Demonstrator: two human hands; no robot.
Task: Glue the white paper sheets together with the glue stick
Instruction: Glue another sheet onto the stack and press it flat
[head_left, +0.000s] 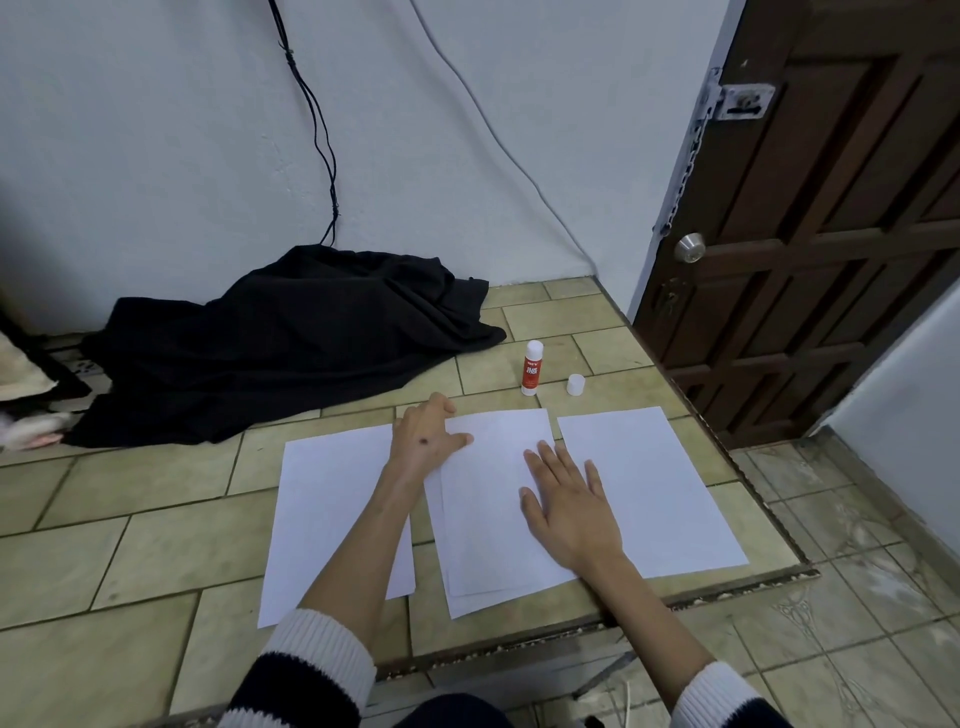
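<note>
Tiled tabletop (156, 545) carries 3 white paper lots. Middle stacked sheets (488, 561) lie askew under both hands: right hand (566, 499) flat, fingers straight; left hand (423, 439) presses far corner, fingers relaxed. Risk: w/ misaligned edges, bond sets crooked. Uncapped red-white glue stick (532, 369), small white cap (575, 385) beyond fingertips; glue may dry.

A home: tiled surface (156, 545), panelled wooden door (831, 234) with chain lock, crumpled black cloth (270, 348).

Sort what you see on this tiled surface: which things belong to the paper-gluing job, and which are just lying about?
Belongs to the job:
glue stick, standing upright
its cap, off, beside it
middle sheets, stacked, under both hands
left sheet
right sheet

Just lying about:
black cloth
black cable on the wall
</note>
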